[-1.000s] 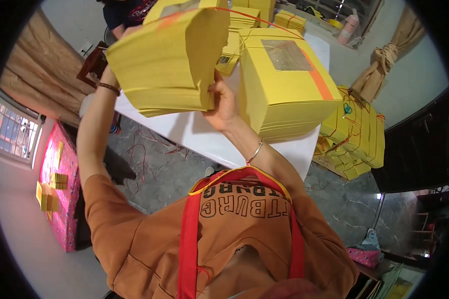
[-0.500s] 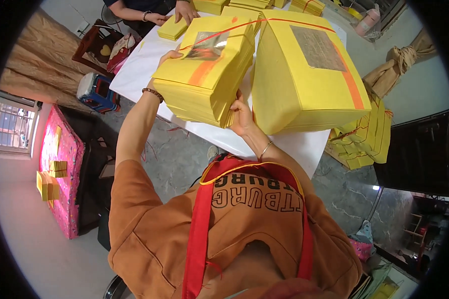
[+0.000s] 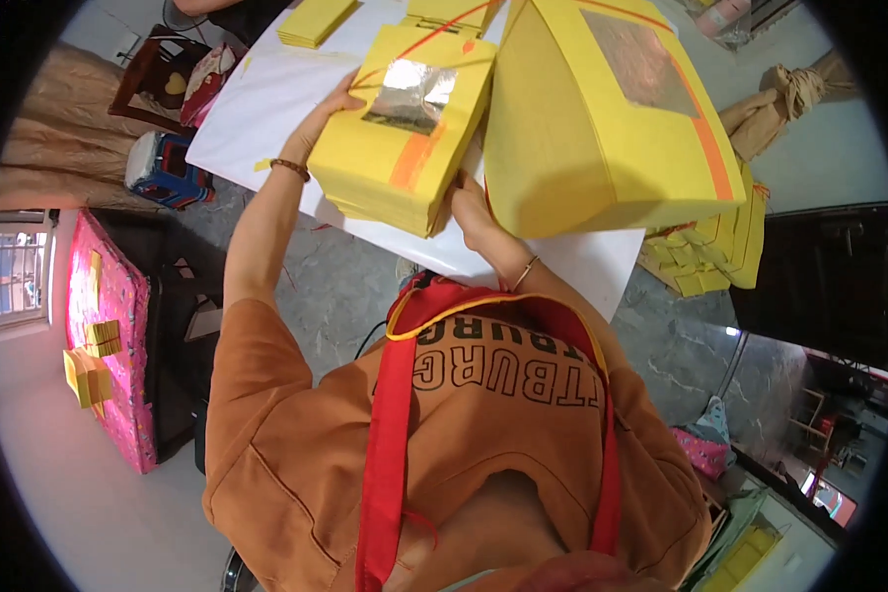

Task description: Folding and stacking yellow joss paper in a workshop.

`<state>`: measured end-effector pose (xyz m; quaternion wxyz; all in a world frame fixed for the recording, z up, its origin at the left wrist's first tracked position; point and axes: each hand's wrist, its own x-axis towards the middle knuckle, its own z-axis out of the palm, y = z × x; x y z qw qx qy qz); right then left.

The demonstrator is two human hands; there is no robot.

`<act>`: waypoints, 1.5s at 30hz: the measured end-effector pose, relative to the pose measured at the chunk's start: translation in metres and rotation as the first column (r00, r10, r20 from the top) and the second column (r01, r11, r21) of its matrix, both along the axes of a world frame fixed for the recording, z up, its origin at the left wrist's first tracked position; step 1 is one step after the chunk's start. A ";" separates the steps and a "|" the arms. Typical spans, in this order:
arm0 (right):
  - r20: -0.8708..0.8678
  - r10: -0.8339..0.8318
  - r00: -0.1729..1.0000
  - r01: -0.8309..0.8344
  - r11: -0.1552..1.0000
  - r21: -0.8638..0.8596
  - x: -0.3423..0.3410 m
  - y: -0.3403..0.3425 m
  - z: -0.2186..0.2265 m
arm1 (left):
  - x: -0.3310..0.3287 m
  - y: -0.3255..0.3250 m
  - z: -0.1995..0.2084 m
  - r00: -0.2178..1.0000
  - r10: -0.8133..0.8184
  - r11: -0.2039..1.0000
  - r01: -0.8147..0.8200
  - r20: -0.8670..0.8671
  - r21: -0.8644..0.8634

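Note:
Between my two hands sits a stack of yellow paper (image 3: 385, 148) with a silver foil square and an orange stripe on its top sheet, near the table's front edge. My left hand (image 3: 337, 105) grips its left side, fingers partly hidden behind the stack. At the right lower side, my right hand (image 3: 472, 215) is closed around the edge, its fingertips out of sight. A red string (image 3: 426, 45) runs across the far end of the stack. Close beside it on the right stands a much larger yellow paper stack (image 3: 562, 128), also with a foil square and an orange stripe.
A small yellow stack (image 3: 316, 22) lies toward the back of the white table (image 3: 252, 118). More yellow bundles (image 3: 705, 247) are piled past the table's right side. A blue stool-like object (image 3: 168, 170) stands on the left. Another person's arm (image 3: 199, 5) shows at the top edge.
My hands and the held stack now look lower at the near end, with its sheets more even. The view has shifted, and the other person's hands have left it.

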<state>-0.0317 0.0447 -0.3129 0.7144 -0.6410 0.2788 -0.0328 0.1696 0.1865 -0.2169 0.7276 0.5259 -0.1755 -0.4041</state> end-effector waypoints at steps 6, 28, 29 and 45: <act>-0.067 0.536 0.841 -0.534 0.805 -0.259 -0.066 -0.011 0.082 | 0.022 0.008 0.018 0.729 -0.214 0.905 -0.102 0.650 0.412; 0.111 0.634 0.765 -0.124 0.315 -0.941 -0.043 -0.162 0.358 | -0.140 -0.032 0.329 0.377 -0.152 0.927 0.376 0.914 -0.001; 0.104 0.647 0.755 -0.129 0.302 -0.944 -0.040 -0.170 0.349 | -0.145 -0.028 0.328 0.380 -0.136 0.932 0.361 0.915 -0.012; 0.026 0.687 0.727 -0.408 0.461 -0.788 -0.033 -0.121 0.309 | -0.235 -0.074 -0.056 0.640 -0.236 0.848 -0.232 0.732 0.476</act>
